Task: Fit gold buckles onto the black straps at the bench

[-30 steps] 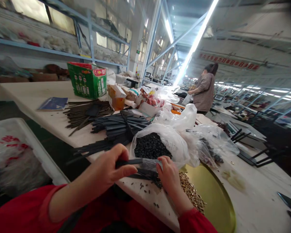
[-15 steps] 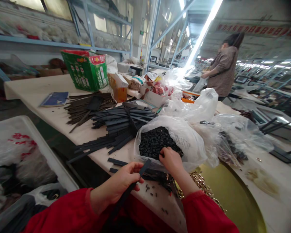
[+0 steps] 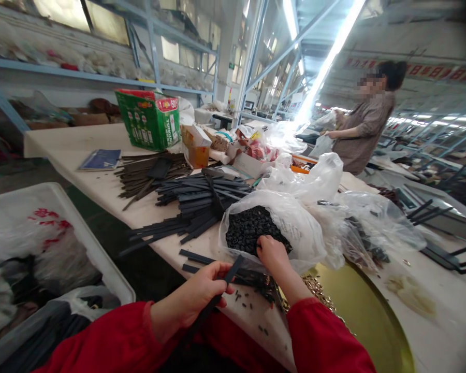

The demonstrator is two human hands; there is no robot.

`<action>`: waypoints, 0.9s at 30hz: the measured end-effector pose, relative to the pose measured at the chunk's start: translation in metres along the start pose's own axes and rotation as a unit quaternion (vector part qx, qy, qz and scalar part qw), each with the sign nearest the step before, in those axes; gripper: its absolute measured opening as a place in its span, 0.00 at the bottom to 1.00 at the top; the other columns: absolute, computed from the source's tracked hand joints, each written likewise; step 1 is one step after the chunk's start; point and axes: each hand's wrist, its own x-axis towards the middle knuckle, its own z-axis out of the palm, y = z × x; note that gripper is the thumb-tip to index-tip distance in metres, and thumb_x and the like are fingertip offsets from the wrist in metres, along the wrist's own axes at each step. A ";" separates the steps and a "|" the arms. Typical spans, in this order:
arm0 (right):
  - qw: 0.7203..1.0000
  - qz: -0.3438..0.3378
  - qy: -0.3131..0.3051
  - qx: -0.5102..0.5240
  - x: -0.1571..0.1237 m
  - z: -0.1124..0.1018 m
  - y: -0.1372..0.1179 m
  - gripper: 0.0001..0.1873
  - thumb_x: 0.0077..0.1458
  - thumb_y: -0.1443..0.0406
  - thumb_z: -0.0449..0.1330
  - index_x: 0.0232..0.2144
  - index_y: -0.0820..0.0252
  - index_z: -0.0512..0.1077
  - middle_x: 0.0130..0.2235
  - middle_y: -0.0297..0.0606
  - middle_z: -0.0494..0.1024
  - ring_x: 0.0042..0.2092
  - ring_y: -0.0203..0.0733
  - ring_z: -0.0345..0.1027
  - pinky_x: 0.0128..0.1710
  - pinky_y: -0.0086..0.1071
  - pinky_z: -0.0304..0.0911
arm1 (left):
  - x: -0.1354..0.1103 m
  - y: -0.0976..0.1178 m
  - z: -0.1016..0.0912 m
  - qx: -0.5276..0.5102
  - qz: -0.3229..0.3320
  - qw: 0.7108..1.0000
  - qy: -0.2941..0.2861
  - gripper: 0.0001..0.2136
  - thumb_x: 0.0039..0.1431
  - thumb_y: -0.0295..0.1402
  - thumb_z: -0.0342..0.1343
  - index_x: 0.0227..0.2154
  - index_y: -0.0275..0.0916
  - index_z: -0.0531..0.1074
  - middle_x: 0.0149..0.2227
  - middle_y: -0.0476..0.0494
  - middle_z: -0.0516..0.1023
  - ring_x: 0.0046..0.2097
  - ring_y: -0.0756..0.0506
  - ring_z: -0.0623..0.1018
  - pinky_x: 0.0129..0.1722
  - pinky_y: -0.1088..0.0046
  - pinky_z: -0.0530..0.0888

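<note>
A long dark strap (image 3: 233, 269) is pinched in my left hand (image 3: 207, 290), its end pointing up and away. My right hand (image 3: 272, 254) reaches to the near rim of an open white plastic bag (image 3: 303, 233). Small black loop-like pieces (image 3: 252, 228) fill that bag. My right fingertips are curled together among the pieces; whether they grip one is hidden. Just beyond my left hand, a couple of loose dark straps (image 3: 198, 259) lie at the table edge. A heap of more dark strips (image 3: 190, 204) is spread behind them.
A golden round tray (image 3: 376, 305) with small gold metal pieces (image 3: 314, 290) lies at right. A white bin (image 3: 58, 207) stands lower left. Behind are brown strips (image 3: 151, 171), a blue booklet (image 3: 101, 159) and a green carton (image 3: 149, 122). Another person (image 3: 368, 124) stands at far right.
The view has shifted slightly. My left hand still holds the strap and my right hand remains at the bag of black pieces. The person in the background has changed posture.
</note>
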 end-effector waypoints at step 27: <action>0.774 0.119 -0.049 0.620 -0.136 -0.017 -0.053 0.17 0.46 0.56 0.64 0.38 0.57 0.75 0.31 0.33 0.76 0.31 0.33 0.66 0.35 0.27 0.62 | -0.025 -0.011 -0.003 0.255 0.137 0.956 -0.050 0.14 0.57 0.42 0.42 0.28 0.37 0.65 0.16 0.56 0.62 0.16 0.54 0.60 0.16 0.81 0.56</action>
